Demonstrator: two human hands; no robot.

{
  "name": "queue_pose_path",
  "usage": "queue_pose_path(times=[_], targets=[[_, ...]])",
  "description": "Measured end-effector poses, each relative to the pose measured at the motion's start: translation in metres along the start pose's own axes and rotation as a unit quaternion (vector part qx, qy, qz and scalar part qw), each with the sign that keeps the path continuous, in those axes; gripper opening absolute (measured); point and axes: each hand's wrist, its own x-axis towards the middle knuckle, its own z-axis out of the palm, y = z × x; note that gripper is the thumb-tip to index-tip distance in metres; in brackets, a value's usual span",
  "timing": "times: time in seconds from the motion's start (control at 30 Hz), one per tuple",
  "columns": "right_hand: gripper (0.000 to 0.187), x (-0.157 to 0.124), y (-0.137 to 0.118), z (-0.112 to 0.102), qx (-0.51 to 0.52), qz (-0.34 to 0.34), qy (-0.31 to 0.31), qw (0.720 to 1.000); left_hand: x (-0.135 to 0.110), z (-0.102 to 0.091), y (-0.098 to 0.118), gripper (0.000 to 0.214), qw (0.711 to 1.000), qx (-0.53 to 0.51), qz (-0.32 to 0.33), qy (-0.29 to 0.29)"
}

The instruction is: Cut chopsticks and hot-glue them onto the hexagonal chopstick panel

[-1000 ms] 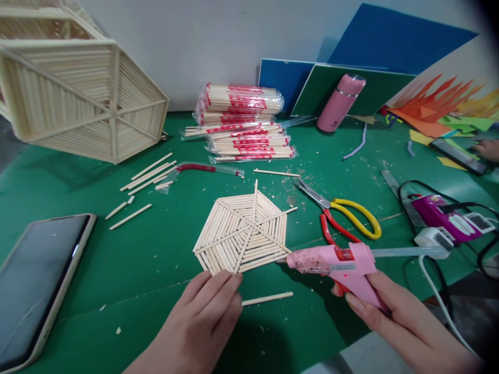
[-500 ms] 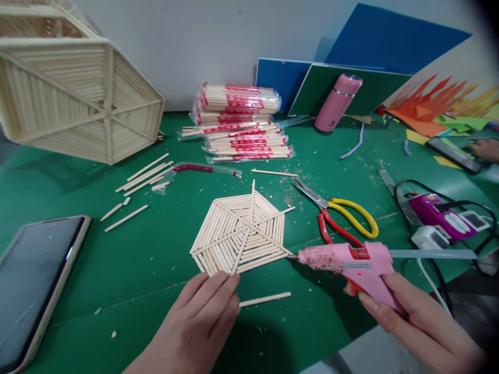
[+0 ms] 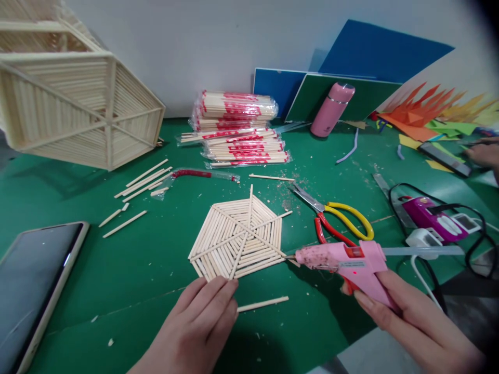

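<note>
A hexagonal panel of wooden sticks [image 3: 237, 236], crossed by longer sticks like spokes, lies flat on the table. The curled fingers of my left hand [image 3: 202, 311] grip its near edge. From under that hand a loose stick [image 3: 263, 304] pokes out to the right; whether the fingers touch it is hidden. My right hand [image 3: 401, 311] is wrapped round the handle of a pink hot glue gun [image 3: 339, 257], fingers by its orange trigger. Its nozzle is at the panel's right corner, by a spoke's end. A clear glue stick [image 3: 424, 251] sticks out of its back.
Pliers [image 3: 331, 210] lie just beyond the glue gun. Wrapped stick bundles [image 3: 241, 130], a pink bottle [image 3: 333, 110] and a large stick-built structure [image 3: 83, 106] stand behind. A phone [image 3: 39, 291] is left; a purple power strip [image 3: 438, 218] and another person's hand [image 3: 483, 155] are right.
The view has tilted up slightly. The glue gun's nozzle has moved a little left over the panel's right corner. My left hand keeps its grip on the near edge.
</note>
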Motion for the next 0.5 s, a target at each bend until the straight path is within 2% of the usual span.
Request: queue_pose_path(times=[0.1, 0.3, 0.43, 0.5], targets=[[0.043, 0.004, 0.001, -0.002, -0.012, 0.011, -0.044, 0.999, 0.0, 0.002, 0.001, 0.023, 1.0, -0.003, 0.006, 0.021], [0.041, 0.011, 0.008, -0.005, -0.05, -0.009, -0.074, 0.996, 0.0, 0.004, 0.006, 0.027, 0.999, -0.009, -0.024, 0.042], [0.039, 0.022, -0.005, -0.004, -0.061, -0.04, -0.086, 0.994, 0.001, 0.006, 0.004, 0.03, 0.998, 0.014, 0.0, 0.053], [0.04, 0.028, -0.015, -0.004, -0.054, -0.04, -0.107, 0.992, 0.002, 0.009, 0.002, 0.031, 0.995, 0.028, 0.02, 0.093]])
